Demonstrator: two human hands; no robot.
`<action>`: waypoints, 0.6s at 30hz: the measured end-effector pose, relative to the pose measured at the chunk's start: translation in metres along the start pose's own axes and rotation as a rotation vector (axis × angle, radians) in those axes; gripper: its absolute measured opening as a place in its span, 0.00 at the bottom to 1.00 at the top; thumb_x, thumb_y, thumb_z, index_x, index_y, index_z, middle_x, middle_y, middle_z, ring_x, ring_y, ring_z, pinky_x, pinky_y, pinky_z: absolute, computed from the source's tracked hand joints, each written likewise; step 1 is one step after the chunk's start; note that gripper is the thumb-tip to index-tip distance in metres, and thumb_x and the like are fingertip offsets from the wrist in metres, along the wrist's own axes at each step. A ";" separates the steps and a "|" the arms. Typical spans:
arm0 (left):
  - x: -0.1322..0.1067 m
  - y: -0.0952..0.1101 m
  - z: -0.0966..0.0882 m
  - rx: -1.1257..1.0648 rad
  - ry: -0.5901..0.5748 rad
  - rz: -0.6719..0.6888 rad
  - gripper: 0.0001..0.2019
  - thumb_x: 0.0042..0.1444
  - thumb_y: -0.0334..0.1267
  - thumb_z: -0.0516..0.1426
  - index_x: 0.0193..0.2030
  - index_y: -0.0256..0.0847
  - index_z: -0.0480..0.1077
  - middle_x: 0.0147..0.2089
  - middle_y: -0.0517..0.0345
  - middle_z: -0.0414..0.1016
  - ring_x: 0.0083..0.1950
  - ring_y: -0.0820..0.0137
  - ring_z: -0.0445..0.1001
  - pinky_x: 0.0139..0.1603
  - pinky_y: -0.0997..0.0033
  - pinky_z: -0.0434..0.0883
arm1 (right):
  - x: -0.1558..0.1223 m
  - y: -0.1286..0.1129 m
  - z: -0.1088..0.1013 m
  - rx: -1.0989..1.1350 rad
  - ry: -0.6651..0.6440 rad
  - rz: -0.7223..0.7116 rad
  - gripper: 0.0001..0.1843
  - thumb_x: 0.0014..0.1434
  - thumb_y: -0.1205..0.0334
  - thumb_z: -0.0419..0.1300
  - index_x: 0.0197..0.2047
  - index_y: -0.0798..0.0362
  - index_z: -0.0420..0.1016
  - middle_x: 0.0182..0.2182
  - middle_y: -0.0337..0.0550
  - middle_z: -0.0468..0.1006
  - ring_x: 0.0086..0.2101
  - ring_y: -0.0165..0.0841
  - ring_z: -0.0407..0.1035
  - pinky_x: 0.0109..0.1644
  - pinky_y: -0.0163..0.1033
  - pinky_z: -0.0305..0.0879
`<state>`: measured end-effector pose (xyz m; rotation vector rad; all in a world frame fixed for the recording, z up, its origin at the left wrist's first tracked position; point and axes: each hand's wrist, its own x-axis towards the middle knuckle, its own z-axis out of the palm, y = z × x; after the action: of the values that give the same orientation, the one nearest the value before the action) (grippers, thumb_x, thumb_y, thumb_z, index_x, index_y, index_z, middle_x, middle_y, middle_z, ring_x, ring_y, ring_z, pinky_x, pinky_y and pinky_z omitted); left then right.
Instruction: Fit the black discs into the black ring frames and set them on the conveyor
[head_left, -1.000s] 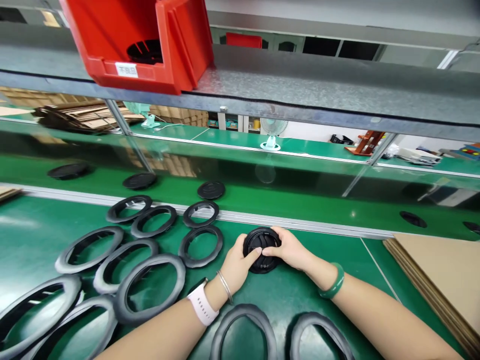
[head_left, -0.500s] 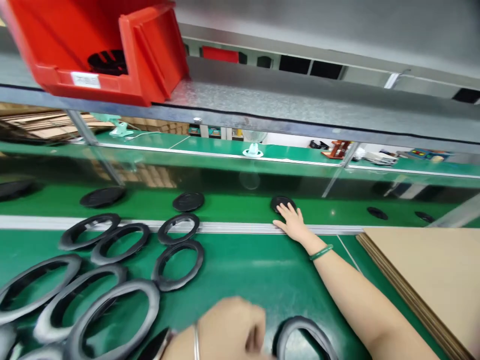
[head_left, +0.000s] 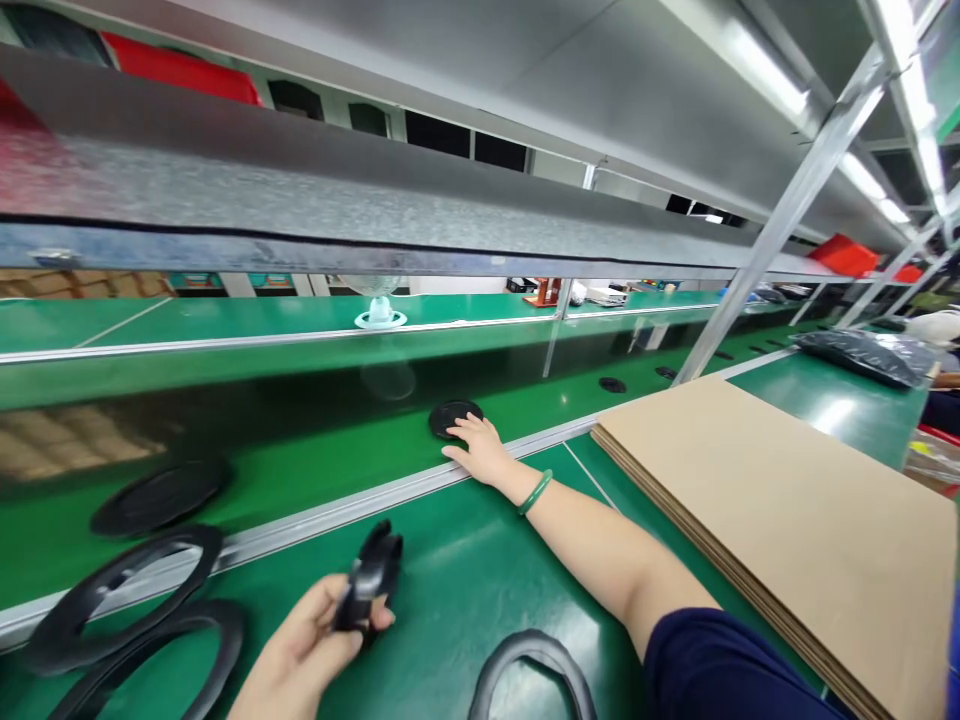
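My left hand (head_left: 311, 635) pinches a small black curved part (head_left: 370, 580) edge-on above the green table, its exact kind unclear. Reaching over the metal edge onto the green belt is my right hand (head_left: 480, 450), a green bangle (head_left: 535, 492) on its wrist. Its fingers are spread over the near side of a round black disc (head_left: 448, 412); whether they press on it I cannot tell. A black ring (head_left: 531, 648) lies near the table's front, between my arms. Two larger black rings, one (head_left: 124, 590) resting on the metal edge, lie at the left.
A stack of cardboard sheets (head_left: 780, 490) lies right of my arm. Another black disc (head_left: 161, 497) is on the belt at left, with smaller ones (head_left: 612, 384) farther right. A metal shelf (head_left: 375, 215) spans above, with a slanted post (head_left: 780, 230). A wrapped dark package (head_left: 862, 352) lies beyond.
The view has swung right. My left hand, blurred and low before, now shows the black part between its fingers. My right hand stays over the disc with its fingers spread.
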<state>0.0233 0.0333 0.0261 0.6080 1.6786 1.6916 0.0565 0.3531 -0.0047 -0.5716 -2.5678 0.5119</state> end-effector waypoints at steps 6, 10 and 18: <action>0.015 -0.006 0.001 -0.712 0.160 -0.361 0.08 0.47 0.19 0.57 0.33 0.33 0.72 0.39 0.47 0.75 0.55 0.54 0.74 0.53 0.58 0.77 | 0.001 0.006 0.006 0.075 -0.010 -0.016 0.22 0.62 0.60 0.67 0.58 0.50 0.74 0.62 0.46 0.65 0.66 0.44 0.50 0.70 0.58 0.44; 0.014 -0.007 0.002 -0.727 0.124 -0.311 0.10 0.51 0.17 0.55 0.35 0.31 0.72 0.38 0.45 0.75 0.54 0.52 0.75 0.51 0.58 0.78 | 0.001 0.010 0.008 0.109 -0.033 -0.040 0.25 0.60 0.64 0.67 0.60 0.51 0.73 0.62 0.47 0.64 0.66 0.44 0.50 0.70 0.57 0.46; 0.012 -0.011 0.001 -0.688 0.016 -0.234 0.09 0.49 0.21 0.60 0.37 0.32 0.72 0.38 0.48 0.75 0.52 0.54 0.75 0.54 0.61 0.76 | -0.002 0.007 0.005 0.124 -0.064 -0.070 0.29 0.57 0.66 0.67 0.62 0.53 0.71 0.63 0.46 0.63 0.66 0.42 0.48 0.71 0.52 0.48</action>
<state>0.0173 0.0426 0.0133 0.0652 1.0152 1.9337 0.0581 0.3571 -0.0126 -0.4271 -2.5837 0.6692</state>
